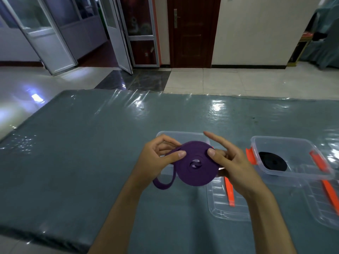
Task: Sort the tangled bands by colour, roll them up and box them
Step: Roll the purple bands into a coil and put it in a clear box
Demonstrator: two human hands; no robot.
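My left hand (161, 154) and right hand (229, 162) pinch the flat purple roll (194, 173) between them, thumbs on top; its loose tail (163, 184) hangs below my left fingers; the empty box (183, 136) sits just beyond.

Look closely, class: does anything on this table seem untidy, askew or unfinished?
Only the purple band, held by the left hand and right hand: its tail end hangs loose below the roll. The black band lies rolled in its clear box. Nothing looks spilled or damaged.
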